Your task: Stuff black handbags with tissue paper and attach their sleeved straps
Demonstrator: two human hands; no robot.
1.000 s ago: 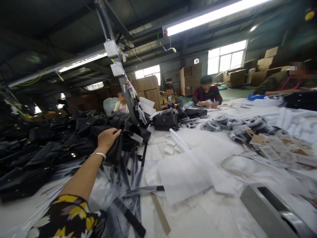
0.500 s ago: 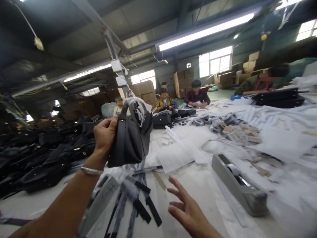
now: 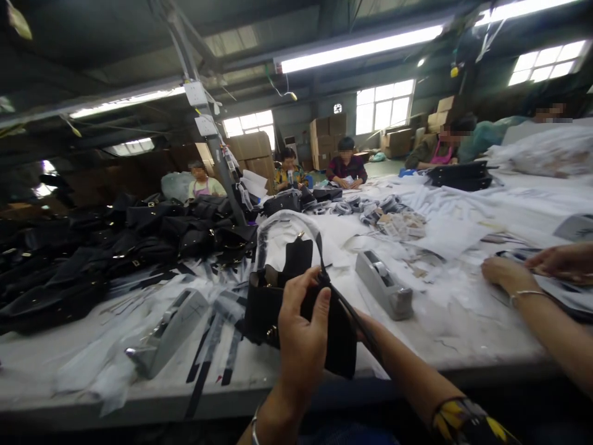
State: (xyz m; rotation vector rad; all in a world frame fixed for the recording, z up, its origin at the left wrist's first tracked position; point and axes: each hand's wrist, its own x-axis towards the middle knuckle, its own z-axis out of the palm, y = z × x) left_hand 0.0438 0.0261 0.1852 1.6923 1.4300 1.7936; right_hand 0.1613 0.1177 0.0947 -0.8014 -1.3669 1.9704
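My left hand [image 3: 302, 337] is closed round the front of a black handbag [image 3: 263, 308], thumb and fingers over its top edge. The bag stands at the near edge of the white table [image 3: 445, 334]. Its flap is up and its handle [image 3: 282, 221], wrapped in clear plastic, arches above it. From the lower right my right forearm [image 3: 403, 368] runs in behind the bag. The right hand itself is hidden by the bag, so I cannot see its fingers.
A grey tape dispenser [image 3: 384, 289] sits right of the bag, another [image 3: 169, 330] lies to the left beside black straps [image 3: 208, 346]. Black bags [image 3: 115, 247] are heaped at the left. A co-worker's hands [image 3: 509, 272] rest at the right. Several people sit along the far side.
The bag has come down from the air at the left onto the table's near edge. My right hand, open half a second ago, has gone behind the bag. My head has turned right.
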